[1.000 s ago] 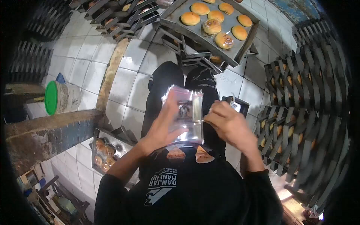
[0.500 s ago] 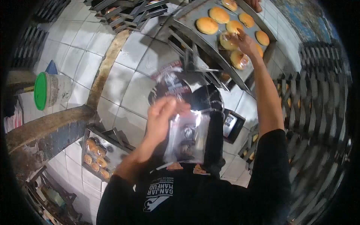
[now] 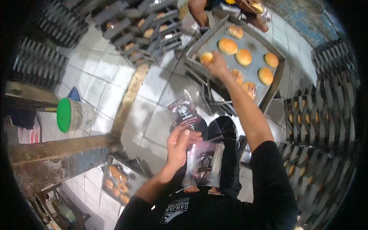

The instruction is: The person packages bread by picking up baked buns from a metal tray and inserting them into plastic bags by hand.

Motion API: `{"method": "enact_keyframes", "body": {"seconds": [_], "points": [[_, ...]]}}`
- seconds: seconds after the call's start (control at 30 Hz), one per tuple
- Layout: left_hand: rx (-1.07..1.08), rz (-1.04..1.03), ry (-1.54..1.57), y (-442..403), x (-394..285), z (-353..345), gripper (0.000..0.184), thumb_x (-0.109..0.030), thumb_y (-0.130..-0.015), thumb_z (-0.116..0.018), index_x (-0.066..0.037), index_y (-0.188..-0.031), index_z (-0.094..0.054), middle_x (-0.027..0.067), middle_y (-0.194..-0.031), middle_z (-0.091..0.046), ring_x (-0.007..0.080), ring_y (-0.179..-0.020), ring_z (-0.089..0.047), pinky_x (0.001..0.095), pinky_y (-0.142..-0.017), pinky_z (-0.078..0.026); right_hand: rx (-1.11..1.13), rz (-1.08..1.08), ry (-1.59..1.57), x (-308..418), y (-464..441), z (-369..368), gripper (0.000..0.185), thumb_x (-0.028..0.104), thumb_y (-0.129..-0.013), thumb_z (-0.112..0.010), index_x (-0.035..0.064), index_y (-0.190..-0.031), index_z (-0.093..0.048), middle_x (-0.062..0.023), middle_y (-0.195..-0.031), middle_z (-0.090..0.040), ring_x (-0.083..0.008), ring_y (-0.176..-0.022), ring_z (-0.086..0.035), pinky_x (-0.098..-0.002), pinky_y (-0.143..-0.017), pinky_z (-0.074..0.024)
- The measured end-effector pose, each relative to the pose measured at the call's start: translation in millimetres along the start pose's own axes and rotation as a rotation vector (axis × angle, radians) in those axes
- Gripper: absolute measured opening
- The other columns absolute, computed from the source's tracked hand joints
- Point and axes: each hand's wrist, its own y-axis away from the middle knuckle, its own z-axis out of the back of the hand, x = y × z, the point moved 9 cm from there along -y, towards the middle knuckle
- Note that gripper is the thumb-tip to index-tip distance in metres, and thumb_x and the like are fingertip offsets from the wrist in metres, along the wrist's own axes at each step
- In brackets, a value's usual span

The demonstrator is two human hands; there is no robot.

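My left hand (image 3: pixel 179 147) pinches a clear printed plastic bag (image 3: pixel 183 111) by its lower end, above my knee. A stack of similar bags (image 3: pixel 205 165) lies on my lap, just right of that hand. My right hand (image 3: pixel 216 64) reaches to the left side of the metal tray (image 3: pixel 276 82), its fingers closed on a round bun (image 3: pixel 207 57). Several unwrapped golden buns (image 3: pixel 243 57) lie on the tray, along with wrapped buns (image 3: pixel 249 89) near its front corner, partly behind my forearm.
Another person's hand (image 3: pixel 245 4) holds a bun beyond the tray. Stacked racks with buns stand at the right (image 3: pixel 306 115) and upper left (image 3: pixel 142 30). A green-lidded bucket (image 3: pixel 76 115) stands at left. Wrapped buns lie on a lower-left tray (image 3: pixel 132 172).
My right hand has gone from my lap to the tray, over the wrapped buns, then left onto an unwrapped bun. My left hand has lifted one bag away from the stack.
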Motion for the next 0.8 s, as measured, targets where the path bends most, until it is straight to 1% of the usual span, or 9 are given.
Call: {"method": "enact_keyframes", "body": {"seconds": [0.03, 0.1, 0.17, 0.27, 0.4, 0.43, 0.53, 0.67, 0.8], "points": [[-0.026, 0.000, 0.016, 1.2, -7.2, -1.8, 0.032, -0.026, -0.106, -0.057, 0.002, -0.122, -0.057, 0.0209, -0.102, -0.073, 0.0282, -0.091, -0.073, 0.0375, -0.080, -0.059, 0.086, -0.175, -0.101, -0.5, 10.9, -1.3, 0.066, 0.039, -0.087, -0.079, -0.0010, -0.133, -0.053, -0.0246, -0.117, -0.067, -0.0371, -0.115, -0.065, -0.0437, -0.097, -0.0503], [-0.041, 0.016, 0.067, -0.2, -12.7, 2.2, 0.033, -0.031, -0.107, -0.052, -0.001, -0.118, -0.058, 0.0213, -0.109, -0.072, 0.0293, -0.099, -0.073, 0.0402, -0.083, -0.059, 0.132, -0.160, -0.326, 43.5, 31.4, 40.9, 0.066, 0.037, -0.088, -0.079, 0.0009, -0.136, -0.052, -0.0194, -0.125, -0.065, -0.0362, -0.118, -0.063, -0.0461, -0.098, -0.0502], [-0.071, -0.098, -0.143, -12.5, -26.4, 24.6, 0.029, -0.030, -0.107, -0.053, -0.003, -0.114, -0.058, 0.0198, -0.114, -0.071, 0.0287, -0.103, -0.072, 0.0406, -0.085, -0.059, 0.168, -0.409, -0.927, 63.1, 64.9, 65.6, 0.060, 0.031, -0.091, -0.077, 0.0035, -0.138, -0.051, -0.0147, -0.133, -0.061, -0.0354, -0.122, -0.061, -0.0518, -0.102, -0.0499], [-0.257, 0.022, 0.282, -29.0, -44.8, 29.8, 0.023, -0.027, -0.105, -0.056, -0.004, -0.107, -0.058, 0.0162, -0.118, -0.070, 0.0264, -0.106, -0.070, 0.0404, -0.088, -0.057, 0.346, -0.247, -1.457, 137.9, 141.5, 111.3, 0.057, 0.021, -0.095, -0.072, 0.0055, -0.142, -0.046, -0.0121, -0.136, -0.058, -0.0323, -0.127, -0.058, -0.0586, -0.105, -0.0499], [-0.204, 0.113, 0.210, -63.9, -30.5, 25.0, 0.029, -0.027, -0.098, -0.069, -0.003, -0.110, -0.058, 0.0110, -0.104, -0.069, 0.0253, -0.100, -0.070, 0.0416, -0.087, -0.058, 0.163, -0.038, -0.624, 180.8, 266.8, 125.1, 0.054, 0.012, -0.086, -0.080, 0.0021, -0.133, -0.056, -0.0120, -0.132, -0.059, -0.0270, -0.117, -0.063, -0.0359, -0.102, -0.0499], [-0.131, 0.027, 0.234, -55.0, -40.2, -0.5, 0.036, -0.028, -0.095, -0.073, 0.000, -0.113, -0.058, 0.0110, -0.100, -0.069, 0.0261, -0.098, -0.070, 0.0423, -0.084, -0.059, 0.045, 0.318, -0.329, 210.2, 287.2, 139.8, 0.050, 0.003, -0.081, -0.081, 0.0016, -0.127, -0.060, -0.0143, -0.127, -0.059, -0.0280, -0.115, -0.063, -0.0374, -0.100, -0.0511], [-0.009, 0.108, 0.319, -42.5, -24.6, -49.2, 0.039, -0.028, -0.096, -0.071, 0.003, -0.117, -0.058, 0.0155, -0.105, -0.069, 0.0275, -0.099, -0.070, 0.0436, -0.081, -0.060, -0.128, 0.482, -0.024, 182.8, 311.7, 135.8, 0.048, -0.010, -0.072, -0.078, -0.0006, -0.116, -0.063, -0.0193, -0.125, -0.057, -0.0370, -0.113, -0.062, -0.0426, -0.097, -0.0535], [0.073, 0.271, 0.304, -12.2, -13.1, -70.6, 0.034, -0.031, -0.103, -0.056, -0.004, -0.123, -0.063, 0.0124, -0.116, -0.070, 0.0227, -0.108, -0.069, 0.0382, -0.093, -0.056, -0.296, 0.604, 0.123, 228.5, 319.6, 167.0, 0.052, -0.005, -0.065, -0.081, 0.0041, -0.113, -0.066, -0.0141, -0.116, -0.064, -0.0348, -0.110, -0.063, -0.0431, -0.094, -0.0519], [0.149, 0.084, 0.274, 14.1, -44.3, -52.4, 0.033, -0.032, -0.105, -0.052, -0.007, -0.123, -0.064, 0.0088, -0.120, -0.070, 0.0232, -0.111, -0.067, 0.0396, -0.099, -0.053, -0.183, 0.503, 0.076, 243.8, 317.3, 128.2, 0.050, 0.004, -0.071, -0.078, 0.0062, -0.119, -0.066, -0.0131, -0.118, -0.067, -0.0320, -0.114, -0.064, -0.0482, -0.107, -0.0424]]}}
